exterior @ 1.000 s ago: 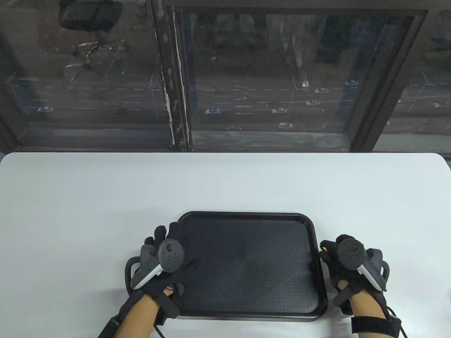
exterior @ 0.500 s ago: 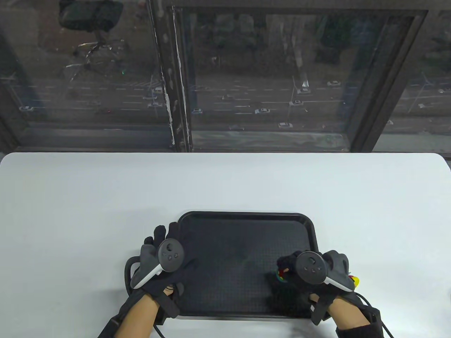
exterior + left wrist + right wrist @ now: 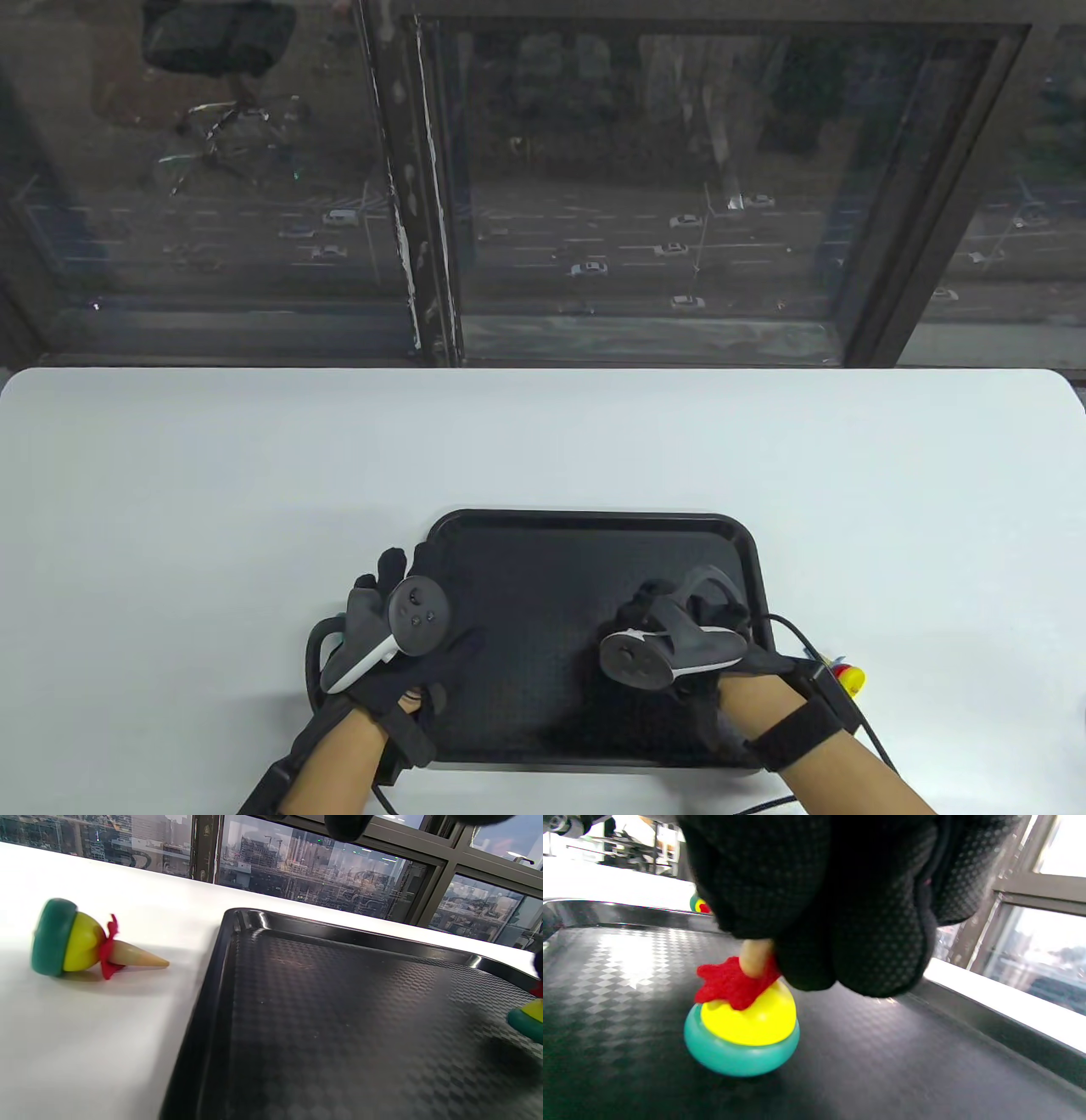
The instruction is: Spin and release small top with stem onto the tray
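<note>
The right hand (image 3: 679, 637) pinches the wooden stem of the small teal-and-yellow top with a red collar (image 3: 742, 1031), which hangs directly under its fingertips (image 3: 814, 955) over the black textured plastic tray (image 3: 526, 552). The left hand (image 3: 399, 628) rests relaxed at the tray's left edge, holding nothing.

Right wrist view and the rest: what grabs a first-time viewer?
The bright top, teal and yellow with a red frill, stands out on the black tray, its stem pinched by the right hand over the tray's right half. A second top lies on its side on the white table just left of the tray, while the left hand rests at the tray's left edge.
</note>
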The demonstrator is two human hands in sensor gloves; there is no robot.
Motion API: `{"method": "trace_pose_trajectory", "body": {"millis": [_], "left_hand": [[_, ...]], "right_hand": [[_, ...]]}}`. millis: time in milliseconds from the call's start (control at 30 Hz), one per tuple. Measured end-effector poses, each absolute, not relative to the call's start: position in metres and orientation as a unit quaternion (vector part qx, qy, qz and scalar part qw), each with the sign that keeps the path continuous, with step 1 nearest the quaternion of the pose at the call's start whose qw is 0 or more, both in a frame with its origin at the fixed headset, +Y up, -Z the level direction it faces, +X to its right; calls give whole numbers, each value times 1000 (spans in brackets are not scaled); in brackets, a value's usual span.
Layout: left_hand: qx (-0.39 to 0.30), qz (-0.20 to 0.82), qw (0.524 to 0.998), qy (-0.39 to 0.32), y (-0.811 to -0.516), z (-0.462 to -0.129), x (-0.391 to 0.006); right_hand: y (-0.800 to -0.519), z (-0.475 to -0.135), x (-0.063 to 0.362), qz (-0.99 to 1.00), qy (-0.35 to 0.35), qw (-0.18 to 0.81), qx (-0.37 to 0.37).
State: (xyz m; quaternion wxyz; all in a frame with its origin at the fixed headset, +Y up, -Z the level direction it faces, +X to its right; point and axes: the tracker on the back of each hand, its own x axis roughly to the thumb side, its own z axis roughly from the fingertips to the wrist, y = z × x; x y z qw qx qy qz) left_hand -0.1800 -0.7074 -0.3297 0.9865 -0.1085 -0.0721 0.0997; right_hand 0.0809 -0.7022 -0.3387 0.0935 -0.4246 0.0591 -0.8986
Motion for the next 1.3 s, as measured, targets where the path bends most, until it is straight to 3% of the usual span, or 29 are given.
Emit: {"method": "trace_pose_trajectory", "body": {"millis": [133,200,233,300,533,700,800,867,967,1067,1167,1233,1300], "left_hand": [[-106,103,986,-75,-707,-330,-180],[-103,104,987,-72,-706,-330,-180],[-105,109,986,-71,-705,-331,-181],[-107,119,985,-69,-706,-331,-183],[-97,138,984,-60,-701,-330,-188],[-92,130,985,-60,-700,-330,-187],[-92,127,986,-61,-701,-330,-187],[-98,123,986,-61,-703,-330,-186],[-108,116,986,-58,-707,-332,-185],[-122,106,985,-53,-713,-333,-184],[-124,102,986,-50,-714,-333,-184],[-122,106,986,-50,-713,-332,-185],[-121,104,986,-50,-713,-333,-184]], "right_hand": [[-708,-344,76,-895,69,118,-424],[-712,-350,75,-896,146,212,-361],[-712,-356,79,-913,133,236,-307],[-702,-366,94,-952,98,209,-201],[-647,-366,180,-993,85,60,-46],[-631,-346,256,-995,82,-24,51],[-643,-332,294,-990,-2,-67,122],[-666,-325,309,-982,-81,-63,158],[-703,-325,310,-978,-117,-14,173],[-744,-330,303,-956,-220,25,194],[-762,-334,296,-949,-229,117,181],[-757,-337,291,-970,-162,82,161],[-756,-338,294,-969,-171,82,160]]}}
